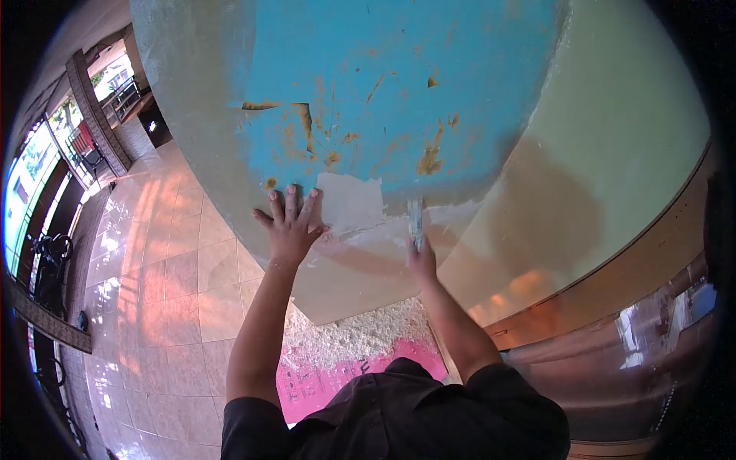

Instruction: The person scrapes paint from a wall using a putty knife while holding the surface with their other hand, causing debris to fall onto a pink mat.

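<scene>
My left hand (289,234) lies against the wall with its fingers spread, near the lower left edge of the blue paint (483,84). In my right hand (420,259) is a scraper (415,218), held upright with its blade end at the lower edge of the blue area. Between the two hands a pale grey patch (351,203) shows where no blue is visible. Brown scuffs and torn spots mark the blue surface. A ragged whitish line runs along the wall below the patch.
Below the wall, whitish flakes (360,331) lie heaped on a pink printed sheet (310,387). Tiled floor (169,284) stretches left towards a tiled pillar (96,115) and a parked bicycle or motorbike (52,257). A glossy brown wooden surface (598,349) stands at the right.
</scene>
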Demonstrator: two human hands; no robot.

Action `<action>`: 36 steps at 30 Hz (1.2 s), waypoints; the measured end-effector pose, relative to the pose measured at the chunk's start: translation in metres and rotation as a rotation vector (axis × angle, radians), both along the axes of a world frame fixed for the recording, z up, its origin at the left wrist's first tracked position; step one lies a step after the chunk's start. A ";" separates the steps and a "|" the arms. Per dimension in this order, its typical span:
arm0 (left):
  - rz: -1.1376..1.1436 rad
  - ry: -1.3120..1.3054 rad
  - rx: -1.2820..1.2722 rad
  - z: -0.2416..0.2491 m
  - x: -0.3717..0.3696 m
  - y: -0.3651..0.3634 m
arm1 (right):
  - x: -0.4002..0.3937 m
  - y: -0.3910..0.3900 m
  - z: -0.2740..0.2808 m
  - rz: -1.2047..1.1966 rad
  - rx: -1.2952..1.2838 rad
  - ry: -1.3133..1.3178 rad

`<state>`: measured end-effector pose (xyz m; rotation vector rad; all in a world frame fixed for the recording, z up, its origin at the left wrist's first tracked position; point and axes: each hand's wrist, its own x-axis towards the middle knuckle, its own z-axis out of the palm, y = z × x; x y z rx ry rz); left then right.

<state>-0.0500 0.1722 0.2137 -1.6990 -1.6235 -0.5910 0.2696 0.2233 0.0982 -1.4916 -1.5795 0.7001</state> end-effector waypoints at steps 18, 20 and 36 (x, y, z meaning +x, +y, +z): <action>0.009 0.028 -0.019 0.000 0.000 0.000 | 0.016 -0.091 -0.123 0.069 -0.331 -0.310; 0.027 0.027 -0.035 -0.001 0.001 -0.002 | 0.015 -0.076 -0.118 -0.002 -0.249 -0.274; 0.028 -0.003 0.005 -0.002 0.002 0.002 | -0.021 -0.071 -0.131 0.107 -0.194 0.139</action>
